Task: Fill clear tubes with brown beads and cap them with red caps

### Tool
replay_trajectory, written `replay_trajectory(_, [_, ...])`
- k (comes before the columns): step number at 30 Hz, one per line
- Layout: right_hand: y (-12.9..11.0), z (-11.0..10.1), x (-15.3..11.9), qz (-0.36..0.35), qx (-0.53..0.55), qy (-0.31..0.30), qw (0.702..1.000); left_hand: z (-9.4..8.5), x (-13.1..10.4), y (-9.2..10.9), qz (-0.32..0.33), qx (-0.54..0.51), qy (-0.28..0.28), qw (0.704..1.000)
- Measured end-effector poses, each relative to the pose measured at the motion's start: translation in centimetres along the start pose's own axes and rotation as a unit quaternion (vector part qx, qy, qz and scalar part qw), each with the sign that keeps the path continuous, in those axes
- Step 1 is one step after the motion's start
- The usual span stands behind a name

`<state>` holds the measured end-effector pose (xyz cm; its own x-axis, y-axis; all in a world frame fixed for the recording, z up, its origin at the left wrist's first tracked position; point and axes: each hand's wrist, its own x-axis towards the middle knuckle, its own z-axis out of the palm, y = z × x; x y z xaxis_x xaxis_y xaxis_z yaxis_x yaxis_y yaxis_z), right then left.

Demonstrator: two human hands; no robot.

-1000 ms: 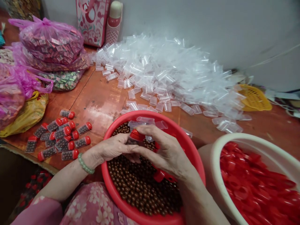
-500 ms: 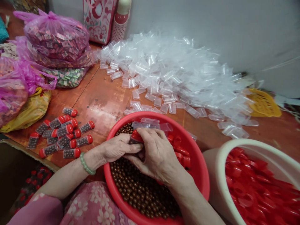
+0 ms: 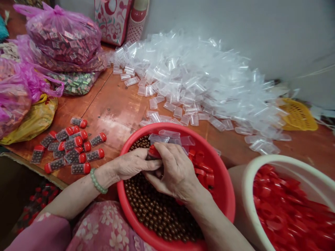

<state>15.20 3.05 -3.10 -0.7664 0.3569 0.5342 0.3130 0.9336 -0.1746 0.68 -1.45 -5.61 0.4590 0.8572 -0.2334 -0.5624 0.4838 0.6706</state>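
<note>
Over the red basin [image 3: 123, 205], my left hand [image 3: 136, 161] is closed around a small clear container with a red cap [image 3: 154, 152]. My right hand [image 3: 175, 170] grips the same capped container from the other side, fingers on its cap. The hands hide most of the container. Inside the basin lie brown chocolate-like balls [image 3: 154, 212], several clear empty tubes [image 3: 170, 136] and loose red caps [image 3: 205, 170]. Left of my hands, a group of filled containers with red caps [image 3: 73, 146] lies on the table.
A heap of clear plastic tubes [image 3: 188, 76] spreads along the wall. At right stands a cream tub [image 3: 248, 195] of red caps, with a yellow basket [image 3: 298, 115] behind it. Pink plastic bags [image 3: 62, 38] are stacked at left. A patterned bag [image 3: 112, 21] and bottle [image 3: 137, 24] stand behind.
Both hands stay together on the capped container, with hardly any change in grip. The whole view has shifted slightly.
</note>
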Motion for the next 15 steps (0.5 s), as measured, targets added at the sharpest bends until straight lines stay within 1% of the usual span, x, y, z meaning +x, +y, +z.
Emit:
replay_trajectory(3, [0.0,0.0,-0.2,0.011,0.013,-0.009,1.000,-0.1,0.0,0.0,0.004,0.004,-0.001,1.000])
replay_trajectory(6, [0.1,0.3,-0.5,0.061,0.062,-0.024,0.996,0.0,0.0,0.1,0.014,0.009,0.008,1.000])
replay_trajectory(9, [0.2,0.6,-1.0,0.103,0.119,-0.021,0.987,0.3,-0.2,0.4,0.026,0.038,0.012,0.999])
replay_trajectory(12, [0.2,0.8,-1.4,0.108,0.116,-0.008,0.987,0.5,-0.2,0.7,0.037,0.059,0.021,0.997])
replay_trajectory(15, [0.4,1.0,-1.3,0.086,0.082,0.005,0.993,0.6,-0.1,0.7,0.058,0.051,0.021,0.997])
